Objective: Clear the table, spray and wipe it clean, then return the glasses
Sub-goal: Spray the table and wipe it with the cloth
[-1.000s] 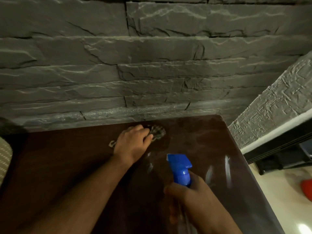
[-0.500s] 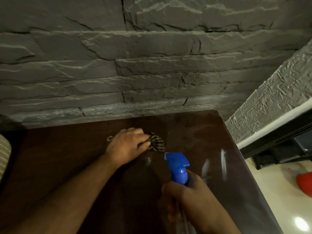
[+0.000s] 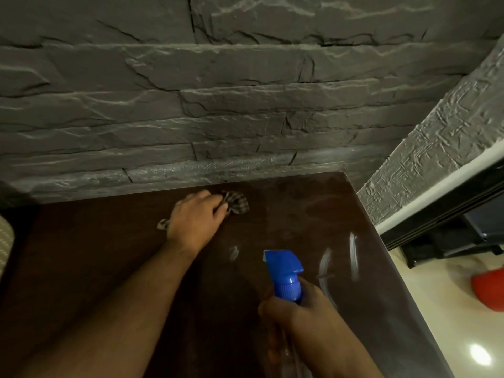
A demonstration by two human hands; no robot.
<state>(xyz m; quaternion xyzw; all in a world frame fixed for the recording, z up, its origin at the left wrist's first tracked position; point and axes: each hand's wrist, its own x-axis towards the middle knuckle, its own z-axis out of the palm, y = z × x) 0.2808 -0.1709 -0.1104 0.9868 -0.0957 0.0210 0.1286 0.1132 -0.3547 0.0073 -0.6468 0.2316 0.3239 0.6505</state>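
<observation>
A dark brown glossy table (image 3: 300, 214) fills the lower view, its far edge against the stone wall. My left hand (image 3: 195, 221) presses a checked cloth (image 3: 237, 204) flat on the tabletop near that far edge; cloth shows on both sides of the hand. My right hand (image 3: 308, 328) grips a spray bottle (image 3: 285, 275) with a blue trigger head, held upright above the table's near right part, nozzle pointing left. The bottle's clear body is mostly hidden by my fingers. No glasses are in view.
A grey stone wall (image 3: 218, 105) rises behind the table. To the right stand a textured grey wall (image 3: 436, 148) and a dark unit (image 3: 450, 227). A red object (image 3: 489, 290) lies on the pale floor. A beige cushion (image 3: 4, 241) shows at the left edge.
My left hand has slid the cloth a little along the far part of the table. The spray bottle stays in my right hand at about the same place.
</observation>
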